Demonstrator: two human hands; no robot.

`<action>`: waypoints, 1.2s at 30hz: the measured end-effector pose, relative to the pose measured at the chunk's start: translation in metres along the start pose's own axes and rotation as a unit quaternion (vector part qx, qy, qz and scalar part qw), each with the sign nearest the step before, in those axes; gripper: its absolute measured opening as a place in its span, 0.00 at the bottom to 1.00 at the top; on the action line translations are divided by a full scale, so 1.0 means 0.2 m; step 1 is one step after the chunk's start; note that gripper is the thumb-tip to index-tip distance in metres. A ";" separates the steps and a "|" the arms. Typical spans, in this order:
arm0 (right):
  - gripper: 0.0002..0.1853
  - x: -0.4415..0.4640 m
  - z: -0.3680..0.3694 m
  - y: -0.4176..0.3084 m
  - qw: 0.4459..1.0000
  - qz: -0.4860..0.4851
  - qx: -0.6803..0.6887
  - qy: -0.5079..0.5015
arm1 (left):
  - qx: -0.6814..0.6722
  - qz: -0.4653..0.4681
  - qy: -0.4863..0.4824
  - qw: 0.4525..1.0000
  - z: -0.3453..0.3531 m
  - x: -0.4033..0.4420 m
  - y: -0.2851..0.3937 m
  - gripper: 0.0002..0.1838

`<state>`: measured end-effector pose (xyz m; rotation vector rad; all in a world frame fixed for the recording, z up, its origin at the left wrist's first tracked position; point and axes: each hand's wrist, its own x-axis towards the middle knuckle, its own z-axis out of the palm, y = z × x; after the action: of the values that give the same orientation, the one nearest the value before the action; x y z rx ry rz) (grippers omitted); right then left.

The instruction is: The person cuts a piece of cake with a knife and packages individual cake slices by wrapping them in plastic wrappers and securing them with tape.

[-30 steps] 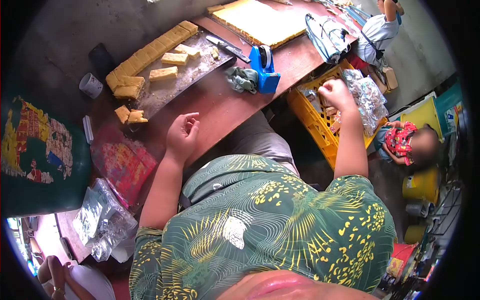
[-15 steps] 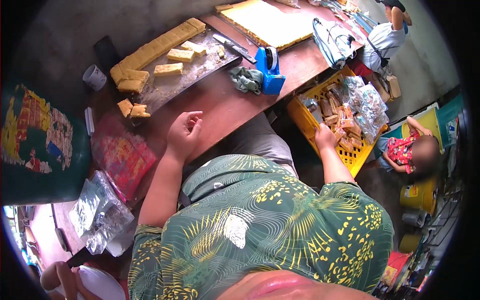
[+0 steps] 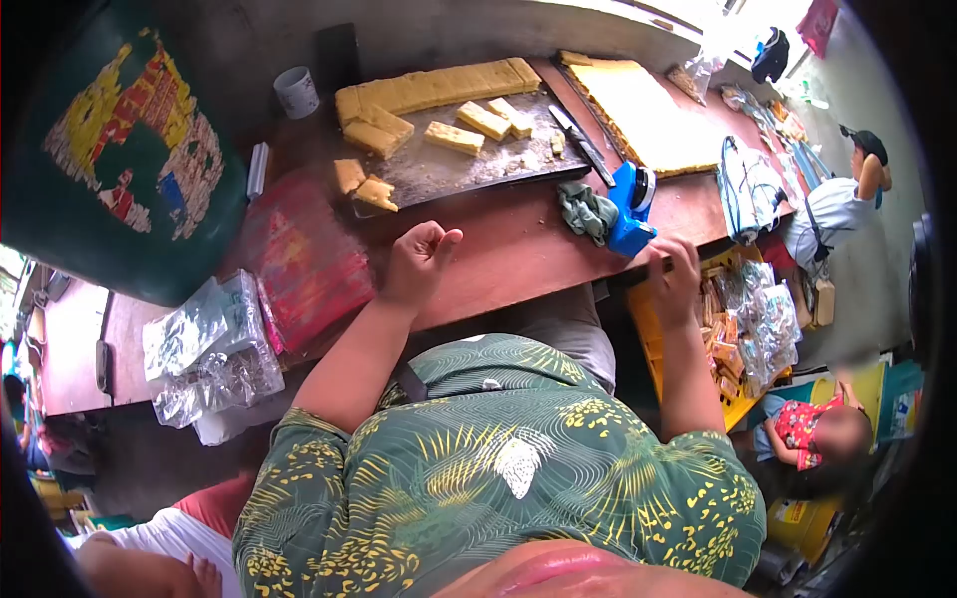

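My left hand [image 3: 417, 267] is over the table's front edge, fingers curled in and thumb out, with nothing seen in it. My right hand [image 3: 678, 284] is raised beside a blue tape dispenser [image 3: 628, 214], its fingers bent and apart; I see nothing in it. A dark tray [image 3: 498, 169] ahead holds a long row of yellow cake [image 3: 439, 86] and several loose cut bars [image 3: 454, 138]. Broken cake pieces [image 3: 376, 192] lie at its near left corner. A knife [image 3: 583, 146] rests at the tray's right end. A grey-green cloth [image 3: 586, 211] is next to the dispenser.
A yellow crate [image 3: 650, 344] with wrapped bars [image 3: 726, 349] and plastic bags is below my right arm. A large uncut cake sheet [image 3: 648, 115] lies at the back. Clear plastic bags [image 3: 214, 339] and a mug [image 3: 296, 92] are to the left. People are at both sides.
My right hand has let go of the crate's rim and risen to the tape dispenser. My left hand's fingers have curled in more. The view has turned, so the table appears further right.
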<state>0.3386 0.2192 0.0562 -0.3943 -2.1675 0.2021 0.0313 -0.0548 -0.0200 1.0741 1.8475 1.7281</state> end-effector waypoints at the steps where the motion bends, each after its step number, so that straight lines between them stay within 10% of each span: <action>1: 0.05 0.09 0.11 -0.03 0.999 -0.006 0.048 -0.018 | -0.005 0.004 -0.007 1.000 0.01 0.01 -0.04 0.09; 9: 0.13 0.72 0.91 -0.42 0.955 -0.058 0.179 -0.231 | 0.032 0.118 0.112 0.986 0.08 0.04 -0.02 0.07; 22: 0.44 1.13 1.67 -0.85 0.907 0.077 0.014 -0.414 | 0.025 0.072 0.014 0.997 0.07 0.06 -0.09 0.10; 31: 0.45 1.09 1.74 -0.86 0.917 0.119 0.185 -0.331 | 0.058 0.048 -0.012 0.997 0.06 0.06 -0.05 0.09; 36: 0.37 1.09 1.72 -0.80 0.760 0.333 0.438 -0.345 | 0.048 0.021 -0.010 0.999 0.04 0.05 0.02 0.07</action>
<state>-0.0931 0.1461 0.0653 -0.5637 -2.1856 1.9435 0.0315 -0.0420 -0.0147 1.1705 1.9269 1.6593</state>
